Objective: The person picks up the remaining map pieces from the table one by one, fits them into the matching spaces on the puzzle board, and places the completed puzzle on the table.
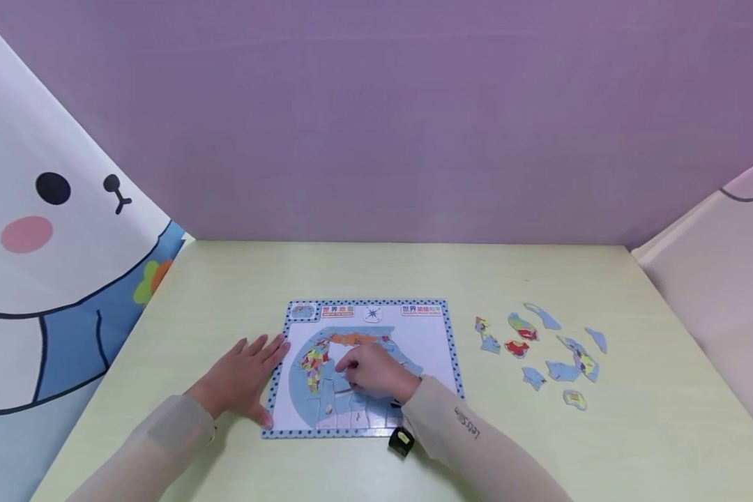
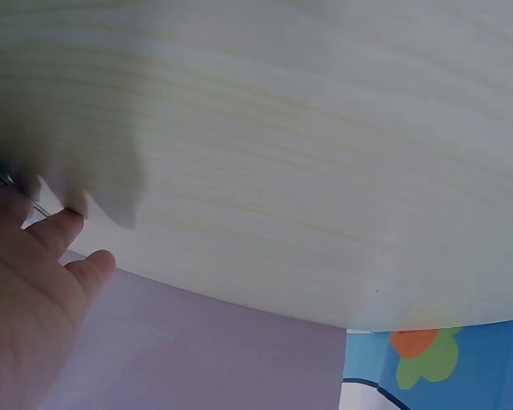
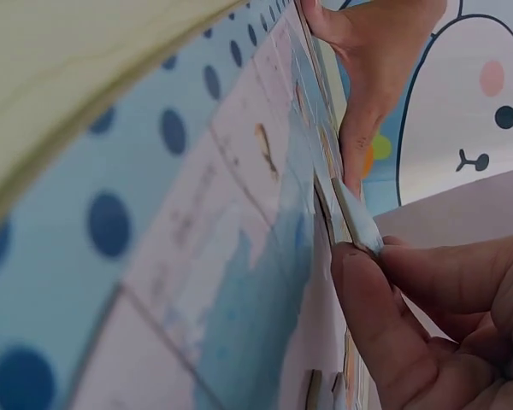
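One spread left hand point(image 1: 241, 376) touches the board's left edge point(image 1: 275, 383); a gap away, the right hand point(image 1: 376, 371) pinches a piece point(image 3: 359, 218).

Puzzle board point(image 1: 423, 341) before me on the table point(image 1: 226, 279), loose pieces point(image 1: 563, 371) out to its right!
Here's my left hand point(image 1: 241, 376) along the board's left edge, my right hand point(image 1: 374, 369) over its middle with a held piece point(image 3: 359, 218) between thumb and finger; the backdrop point(image 1: 408, 139) runs behind the table's far edge, and a side panel point(image 1: 88, 279) stands at the left.
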The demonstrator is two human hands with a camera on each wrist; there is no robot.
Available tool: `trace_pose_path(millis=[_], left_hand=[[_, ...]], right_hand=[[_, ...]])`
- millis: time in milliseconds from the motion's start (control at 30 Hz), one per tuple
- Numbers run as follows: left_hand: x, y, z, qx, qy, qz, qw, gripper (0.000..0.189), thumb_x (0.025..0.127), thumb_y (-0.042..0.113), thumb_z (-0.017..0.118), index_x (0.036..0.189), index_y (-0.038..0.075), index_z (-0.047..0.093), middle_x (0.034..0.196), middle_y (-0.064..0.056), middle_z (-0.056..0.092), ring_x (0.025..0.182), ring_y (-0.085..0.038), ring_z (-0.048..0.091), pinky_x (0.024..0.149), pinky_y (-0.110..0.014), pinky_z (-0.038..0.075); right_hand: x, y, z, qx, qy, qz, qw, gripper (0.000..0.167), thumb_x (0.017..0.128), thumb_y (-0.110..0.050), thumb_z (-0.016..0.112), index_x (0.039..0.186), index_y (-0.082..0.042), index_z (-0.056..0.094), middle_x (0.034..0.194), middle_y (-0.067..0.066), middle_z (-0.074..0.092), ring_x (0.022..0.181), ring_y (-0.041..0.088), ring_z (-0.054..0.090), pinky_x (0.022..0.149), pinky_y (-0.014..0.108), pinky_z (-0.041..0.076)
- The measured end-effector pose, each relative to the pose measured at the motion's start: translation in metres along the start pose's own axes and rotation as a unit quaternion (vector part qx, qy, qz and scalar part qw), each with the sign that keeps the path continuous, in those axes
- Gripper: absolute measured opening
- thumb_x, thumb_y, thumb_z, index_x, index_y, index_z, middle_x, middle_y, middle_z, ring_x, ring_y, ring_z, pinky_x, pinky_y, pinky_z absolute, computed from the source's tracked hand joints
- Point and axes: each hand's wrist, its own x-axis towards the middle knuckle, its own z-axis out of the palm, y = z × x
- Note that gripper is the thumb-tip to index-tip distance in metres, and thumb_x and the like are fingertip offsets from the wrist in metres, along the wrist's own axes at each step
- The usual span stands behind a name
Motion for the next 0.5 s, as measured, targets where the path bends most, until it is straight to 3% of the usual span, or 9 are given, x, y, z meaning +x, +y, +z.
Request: trace_pose_path(millis=[100, 333, 500], left_hand=[[0.0008, 0.0011, -0.0014, -0.002, -0.002, -0.002, 1.0000, 0.125, 0.054, 0.075, 0.073, 0.148, 0.003, 0.032, 0.154, -0.016, 0.030, 0.138, -0.045, 0.025, 0.107, -0.066, 0.020], [0.0012, 0.0015, -0.0029, -0.002, 0.000, -0.001, 1.0000, 0.125, 0.053, 0.074, 0.074, 0.147, 0.003, 0.033, 0.153, -0.017, 0.030, 0.138, -0.046, 0.026, 0.106, -0.066, 0.021], [0.0007, 0.0008, -0.0026, -0.006, -0.003, -0.001, 1.0000, 0.125, 0.054, 0.075, 0.073, 0.147, 0.002, 0.033, 0.153, -0.017, 0.030, 0.138, -0.046, 0.025, 0.106, -0.066, 0.021]], right_hand=[[-0.0008, 0.0004, -0.0004, 0.001, 0.002, 0.001, 1.0000, 0.019, 0.090, 0.005, 0.058, 0.104, 0.002, 0.072, 0.076, 0.002, 0.067, 0.058, 0.011, 0.055, 0.052, 0.019, 0.041], [-0.0015, 0.0001, -0.0005, 0.013, 0.007, 0.008, 0.9999, 0.020, 0.089, 0.006, 0.059, 0.103, 0.002, 0.072, 0.096, 0.009, 0.071, 0.061, 0.011, 0.058, 0.053, 0.020, 0.043], [-0.0013, 0.0002, 0.0008, 0.015, 0.007, 0.011, 0.9998, 0.019, 0.087, 0.005, 0.061, 0.101, 0.001, 0.073, 0.092, 0.007, 0.071, 0.060, 0.011, 0.058, 0.054, 0.020, 0.044]])
